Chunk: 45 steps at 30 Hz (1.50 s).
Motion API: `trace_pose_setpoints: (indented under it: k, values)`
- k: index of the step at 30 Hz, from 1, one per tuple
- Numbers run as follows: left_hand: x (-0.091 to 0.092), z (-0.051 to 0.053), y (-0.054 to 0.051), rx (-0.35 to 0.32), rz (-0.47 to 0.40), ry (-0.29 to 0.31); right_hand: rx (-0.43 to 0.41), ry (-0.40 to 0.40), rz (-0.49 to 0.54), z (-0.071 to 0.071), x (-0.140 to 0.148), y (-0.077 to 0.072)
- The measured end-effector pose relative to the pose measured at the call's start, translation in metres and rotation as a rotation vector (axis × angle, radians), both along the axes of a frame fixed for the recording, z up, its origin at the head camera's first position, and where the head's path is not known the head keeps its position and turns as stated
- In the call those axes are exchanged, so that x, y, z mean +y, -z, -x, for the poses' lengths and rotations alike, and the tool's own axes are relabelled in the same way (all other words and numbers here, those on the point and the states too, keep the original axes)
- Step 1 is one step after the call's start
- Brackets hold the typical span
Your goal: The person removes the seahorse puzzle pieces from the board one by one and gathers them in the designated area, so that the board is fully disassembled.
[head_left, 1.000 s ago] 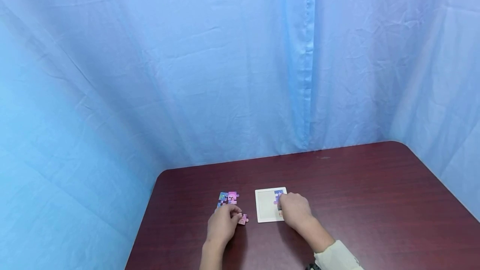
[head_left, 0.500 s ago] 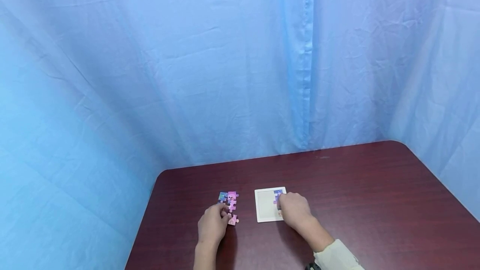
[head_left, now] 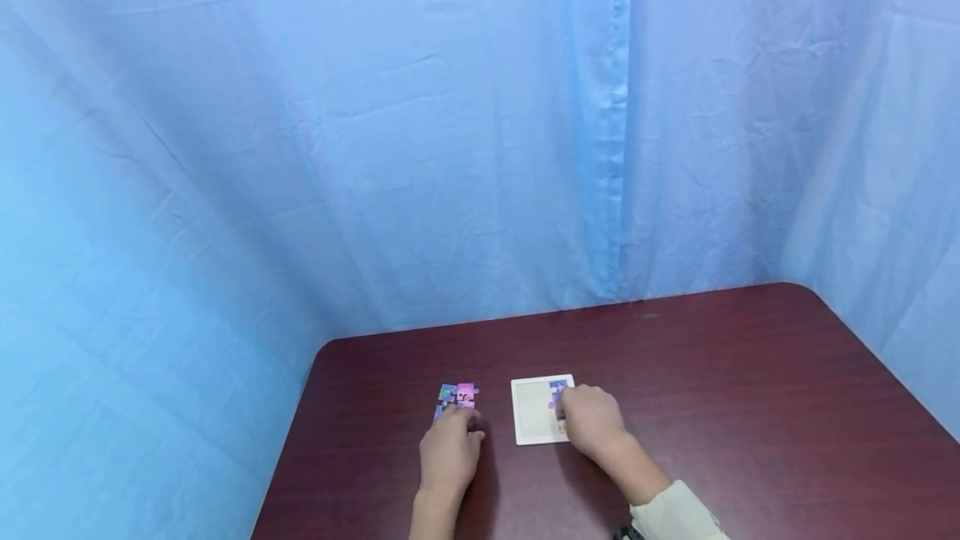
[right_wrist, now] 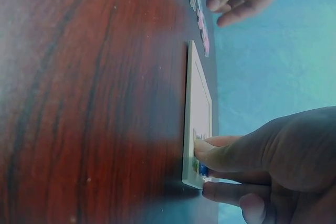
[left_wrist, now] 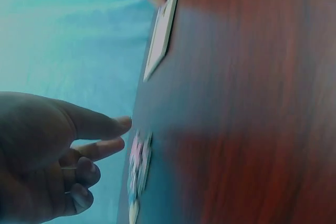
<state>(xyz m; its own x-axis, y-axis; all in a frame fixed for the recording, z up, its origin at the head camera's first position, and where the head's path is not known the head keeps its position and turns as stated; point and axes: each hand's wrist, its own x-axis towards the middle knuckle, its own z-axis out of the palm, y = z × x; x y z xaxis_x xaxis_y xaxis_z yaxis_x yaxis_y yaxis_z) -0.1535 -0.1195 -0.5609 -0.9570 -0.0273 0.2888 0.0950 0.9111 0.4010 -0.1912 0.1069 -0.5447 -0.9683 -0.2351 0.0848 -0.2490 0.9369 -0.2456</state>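
A pale sleeve [head_left: 678, 511] and a dark strap [head_left: 628, 532] lie nearest, at the right; beyond them the left hand [head_left: 450, 450] hovers over the near end of the loose puzzle pieces [head_left: 467, 392], thumb and forefinger a narrow gap apart with nothing showing between; it has just shifted rightward, and the nearest pink piece is now out of sight, probably beneath it; this suggests the piece has been released, leaving that hand between grasps. The right hand [head_left: 592, 419] has stayed at the right side of the white tray [head_left: 542, 442], its thumb touching the fitted pieces [head_left: 557, 387]; whether it pinches one cannot be told; the loose pieces lie left of the tray on the dark red table [head_left: 712, 373]; farthest hangs a blue curtain [head_left: 450, 148].
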Motion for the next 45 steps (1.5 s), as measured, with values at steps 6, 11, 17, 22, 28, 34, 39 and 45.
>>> trace_pose_setpoints:
  k: [6,11,17,22,28,34,39,45]
  values:
    - [0.035,-0.001,0.0,0.023,0.037,0.141,-0.009,0.011,0.014,0.001,0.005,0.0]
    - [0.071,-0.001,0.002,-0.019,0.105,0.24,-0.056,0.028,0.063,0.002,0.012,-0.002]
    - [0.096,0.002,0.003,-0.1,0.152,0.268,-0.08,0.019,0.125,0.004,0.02,-0.002]
    - [0.1,0.004,0.003,-0.114,0.175,0.275,-0.039,-0.018,0.157,0.001,0.024,0.005]
    - [0.1,0.008,0.005,-0.119,0.184,0.264,-0.017,-0.048,0.123,-0.009,0.02,0.008]
    - [0.099,0.009,0.003,-0.094,0.186,0.262,0.038,-0.064,0.118,-0.018,0.016,0.01]
    - [0.098,0.008,0.004,-0.087,0.156,0.268,0.008,-0.026,0.159,-0.018,0.015,0.011]
    - [0.097,0.006,0.002,-0.108,0.136,0.256,-0.019,-0.015,0.241,-0.012,0.018,0.012]
